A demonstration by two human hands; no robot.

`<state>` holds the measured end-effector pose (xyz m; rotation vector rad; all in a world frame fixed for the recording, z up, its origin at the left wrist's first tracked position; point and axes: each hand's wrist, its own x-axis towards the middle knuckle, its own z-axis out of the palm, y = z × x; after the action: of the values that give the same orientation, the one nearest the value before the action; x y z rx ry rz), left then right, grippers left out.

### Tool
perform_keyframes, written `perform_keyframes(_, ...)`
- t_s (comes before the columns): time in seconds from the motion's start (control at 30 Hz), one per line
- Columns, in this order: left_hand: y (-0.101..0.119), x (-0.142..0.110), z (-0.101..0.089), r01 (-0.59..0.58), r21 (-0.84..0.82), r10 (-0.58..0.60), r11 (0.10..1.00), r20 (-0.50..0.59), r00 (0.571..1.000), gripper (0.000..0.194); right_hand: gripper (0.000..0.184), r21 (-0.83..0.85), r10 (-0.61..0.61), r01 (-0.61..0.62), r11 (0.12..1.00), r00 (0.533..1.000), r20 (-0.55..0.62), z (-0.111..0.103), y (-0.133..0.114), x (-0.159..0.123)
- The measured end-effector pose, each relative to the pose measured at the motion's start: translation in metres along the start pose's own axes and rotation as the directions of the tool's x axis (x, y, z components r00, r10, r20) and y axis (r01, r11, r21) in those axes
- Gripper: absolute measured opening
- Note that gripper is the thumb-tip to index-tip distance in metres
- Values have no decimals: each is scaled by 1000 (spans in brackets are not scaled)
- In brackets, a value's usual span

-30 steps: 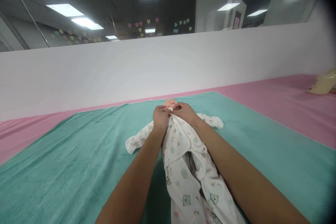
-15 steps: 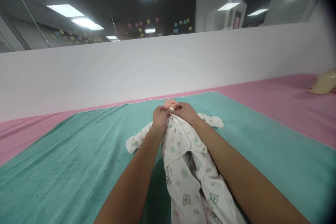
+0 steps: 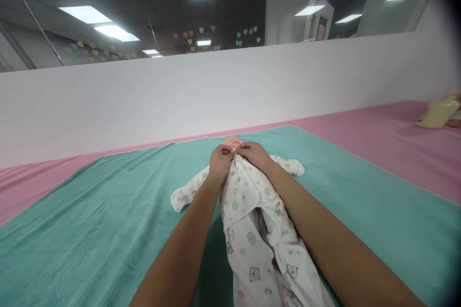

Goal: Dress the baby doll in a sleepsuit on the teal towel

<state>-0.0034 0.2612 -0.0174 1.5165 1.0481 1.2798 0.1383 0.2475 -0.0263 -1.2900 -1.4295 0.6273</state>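
Observation:
A baby doll lies on its back on a teal blanket, its head at the far end. It wears a white baby romper printed with small green bears and other figures. At the neck of the garment, my left hand pinches the collar fabric from the left. My right hand pinches the same spot from the right, the fingertips of both nearly meeting. Both sleeves spread out to the sides. Below the chest flap, the romper's front gapes between the legs. What fastening lies under my fingertips is too small to make out.
Pink cloth borders the blanket at the back and sides. A pale yellow object, partly cut off, sits at the far right. Behind stands a low white wall with glass above it, bearing heart stickers.
My fingertips have drawn slightly closer together at the collar, and the small white piece between them shows less. The view has shifted a little to the right.

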Motion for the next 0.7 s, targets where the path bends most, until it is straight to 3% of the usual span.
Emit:
perform_keyframes(0.33, 5, -1, 0, -64, 125, 63, 990, 9, 998, 19, 21, 24, 43, -43, 999, 999, 17, 3, 2, 3)
perform_keyframes(0.57, 3, -3, 1, -78, 159, 81, 984, -14, 997, 11, 23, -114, -15, 9, 993, 998, -54, 4, -4, -2)
perform_keyframes(0.7, 6, -7, 1, -77, 120, 77, 990, 10, 997, 12, 32, -286, -28, 7, 958, 997, -68, 3, -18, -23)
